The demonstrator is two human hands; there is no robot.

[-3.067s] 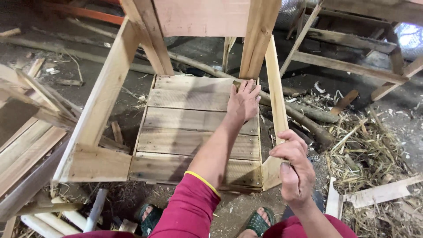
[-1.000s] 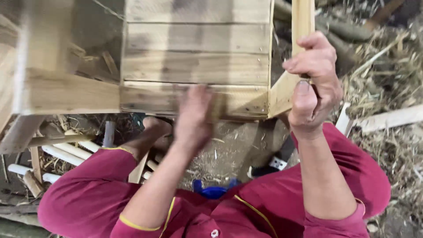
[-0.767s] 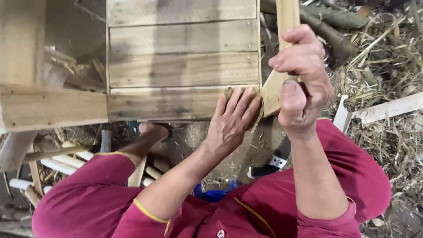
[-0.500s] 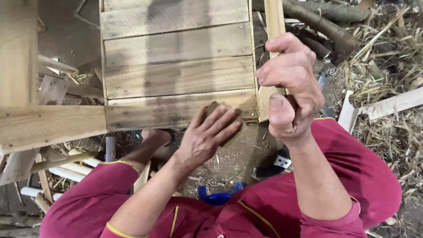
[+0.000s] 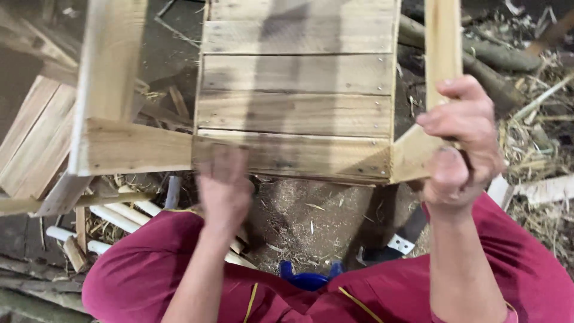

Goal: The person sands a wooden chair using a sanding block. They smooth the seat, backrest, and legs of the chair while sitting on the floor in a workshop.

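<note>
My right fingers point(image 5: 445, 122) are curled tight around the right wooden rail point(image 5: 441, 42); my blurred left hand point(image 5: 224, 188) touches the slatted panel point(image 5: 296, 90)'s near edge, grip unclear, I can't tell

Your left hand point(image 5: 224, 188) and right hand point(image 5: 463, 140) are bare, no gloves, forearms bare too. Well behind the fingers you wear dark red clothing point(image 5: 143, 281) with thin yellow piping point(image 5: 251, 299); the left hand is motion-blurred.
</note>
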